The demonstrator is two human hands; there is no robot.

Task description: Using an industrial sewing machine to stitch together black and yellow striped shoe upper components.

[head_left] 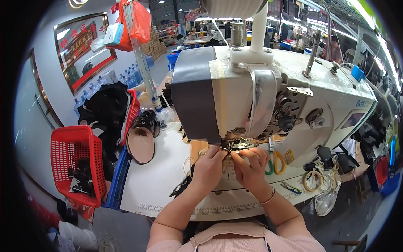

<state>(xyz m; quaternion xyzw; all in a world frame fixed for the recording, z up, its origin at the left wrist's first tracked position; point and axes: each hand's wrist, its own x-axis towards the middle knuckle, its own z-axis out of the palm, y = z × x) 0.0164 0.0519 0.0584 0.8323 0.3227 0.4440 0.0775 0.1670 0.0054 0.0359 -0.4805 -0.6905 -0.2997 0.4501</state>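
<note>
A large white and grey sewing machine (pixel 235 96) stands in front of me, and both hands meet under its needle area. My left hand (pixel 208 167) is closed in a pinch beside the presser foot. Close to it, my right hand (pixel 251 167) pinches too, thumb and forefinger together at the metal parts (pixel 245 145). Whatever lies between the fingertips is too small to make out. A dark piece of material (pixel 181 187) shows beside my left wrist, partly hidden by the arm. Scissors (pixel 279 162) with orange and green handles lie right of my right hand.
On the white table (pixel 155 182), a black shoe (pixel 141 143) with a pale sole rests at left. Red baskets (pixel 79 164) of black pieces stand beyond the left edge. Small thread snips (pixel 291 187), tape rolls (pixel 312 181) and a plastic bag (pixel 326 203) are at right.
</note>
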